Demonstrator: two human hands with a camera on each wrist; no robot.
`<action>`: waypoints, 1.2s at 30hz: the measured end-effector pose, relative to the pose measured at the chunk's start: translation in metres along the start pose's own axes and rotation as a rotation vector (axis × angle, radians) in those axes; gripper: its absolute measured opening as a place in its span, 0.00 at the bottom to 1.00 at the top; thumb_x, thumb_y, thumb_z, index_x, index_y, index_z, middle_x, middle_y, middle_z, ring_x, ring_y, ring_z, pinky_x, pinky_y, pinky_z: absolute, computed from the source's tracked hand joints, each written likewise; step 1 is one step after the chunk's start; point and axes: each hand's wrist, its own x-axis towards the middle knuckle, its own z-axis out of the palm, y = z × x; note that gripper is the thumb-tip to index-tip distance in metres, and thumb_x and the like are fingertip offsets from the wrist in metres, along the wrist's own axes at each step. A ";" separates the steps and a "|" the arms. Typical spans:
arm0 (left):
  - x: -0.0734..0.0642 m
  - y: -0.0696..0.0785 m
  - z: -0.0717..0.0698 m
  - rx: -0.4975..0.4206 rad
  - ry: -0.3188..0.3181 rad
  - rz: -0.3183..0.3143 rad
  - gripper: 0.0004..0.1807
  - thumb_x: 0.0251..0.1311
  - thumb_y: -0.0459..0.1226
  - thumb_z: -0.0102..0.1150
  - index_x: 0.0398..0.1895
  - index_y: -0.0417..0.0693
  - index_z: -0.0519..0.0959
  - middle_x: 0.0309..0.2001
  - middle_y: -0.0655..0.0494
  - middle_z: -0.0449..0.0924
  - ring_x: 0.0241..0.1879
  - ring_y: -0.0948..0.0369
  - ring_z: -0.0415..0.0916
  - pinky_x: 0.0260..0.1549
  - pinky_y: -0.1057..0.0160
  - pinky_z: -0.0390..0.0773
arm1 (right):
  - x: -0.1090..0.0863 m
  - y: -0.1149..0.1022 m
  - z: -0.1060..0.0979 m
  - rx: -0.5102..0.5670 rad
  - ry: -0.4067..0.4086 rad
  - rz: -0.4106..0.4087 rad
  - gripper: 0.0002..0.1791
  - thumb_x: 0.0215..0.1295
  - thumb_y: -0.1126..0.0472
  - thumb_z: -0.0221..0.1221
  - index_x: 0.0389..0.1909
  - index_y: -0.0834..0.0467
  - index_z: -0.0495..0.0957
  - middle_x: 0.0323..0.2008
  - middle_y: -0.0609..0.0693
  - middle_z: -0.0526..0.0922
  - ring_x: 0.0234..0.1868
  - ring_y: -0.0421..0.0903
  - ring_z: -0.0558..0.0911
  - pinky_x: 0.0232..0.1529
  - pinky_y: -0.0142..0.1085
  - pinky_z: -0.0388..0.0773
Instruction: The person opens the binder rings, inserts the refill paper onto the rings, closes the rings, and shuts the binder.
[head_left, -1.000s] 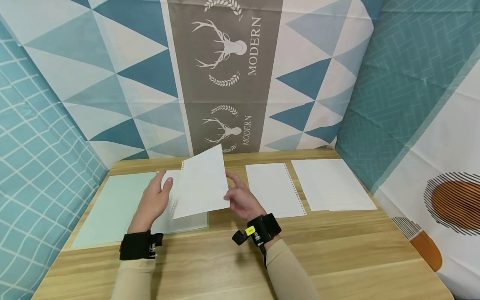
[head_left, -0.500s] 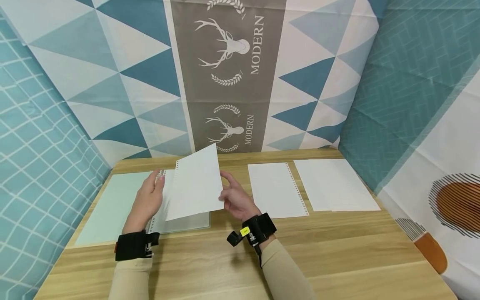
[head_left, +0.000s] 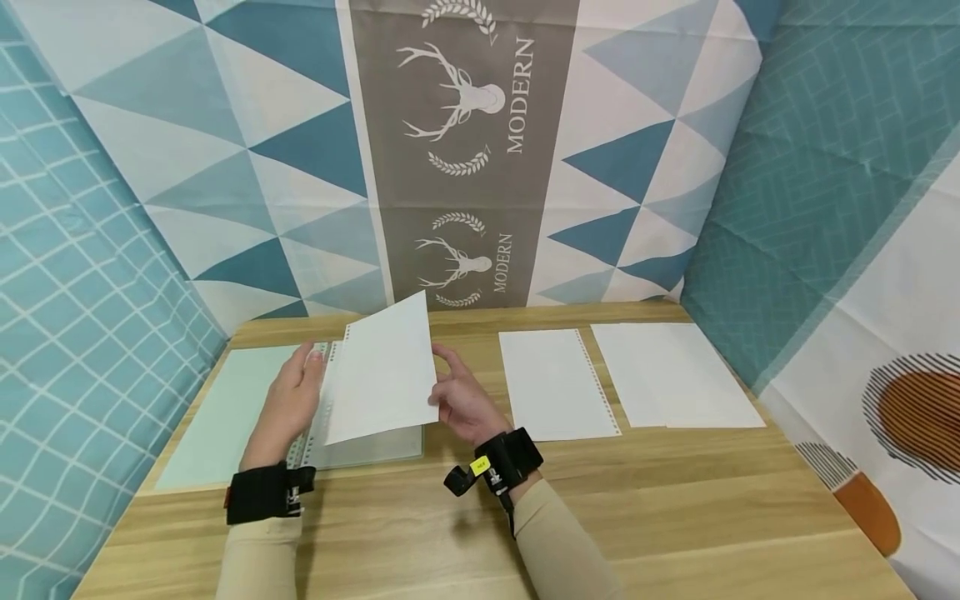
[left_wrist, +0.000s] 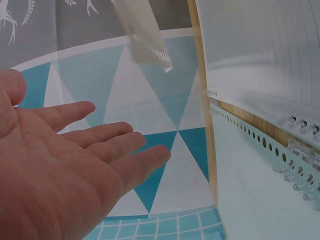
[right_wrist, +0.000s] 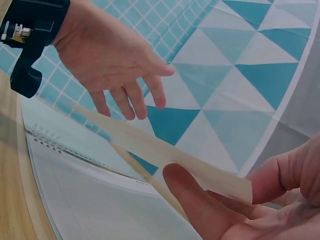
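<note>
A loose-leaf binder [head_left: 217, 417] with a pale green cover lies spread open at the left of the table, sheets on its right half. In the left wrist view its clear rings [left_wrist: 302, 187] stand apart. My right hand [head_left: 467, 404] pinches the right edge of a white punched sheet [head_left: 382, 367] between thumb and fingers, tilted above the binder. The sheet's row of holes faces left, towards the rings. My left hand [head_left: 288, 408] is over the binder's spine, fingers extended, nothing in its palm in the left wrist view.
To the right on the wooden table [head_left: 600, 517] lies a punched sheet [head_left: 558, 383], holes along its right edge. Farther right are overlapping white sheets [head_left: 675, 375]. A patterned cloth [head_left: 465, 167] hangs behind the table.
My right hand has carried the sheet left, closer over the binder's rings. My left hand has shifted a little left too, and more of the spine shows.
</note>
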 end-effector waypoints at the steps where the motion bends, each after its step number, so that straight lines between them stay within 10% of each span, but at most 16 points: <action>1: 0.000 -0.001 0.000 -0.001 -0.001 -0.001 0.41 0.78 0.60 0.15 0.83 0.43 0.36 0.81 0.33 0.37 0.80 0.33 0.38 0.74 0.31 0.47 | 0.000 0.001 0.001 0.000 0.002 0.002 0.51 0.55 0.84 0.45 0.79 0.44 0.53 0.57 0.58 0.77 0.26 0.36 0.72 0.21 0.23 0.63; 36: 0.001 -0.018 -0.009 -0.010 -0.067 -0.079 0.44 0.75 0.62 0.12 0.83 0.43 0.32 0.82 0.33 0.34 0.80 0.34 0.33 0.74 0.30 0.43 | 0.016 0.031 0.022 -0.094 0.031 -0.011 0.52 0.52 0.84 0.46 0.77 0.43 0.55 0.36 0.48 0.70 0.17 0.37 0.61 0.15 0.24 0.61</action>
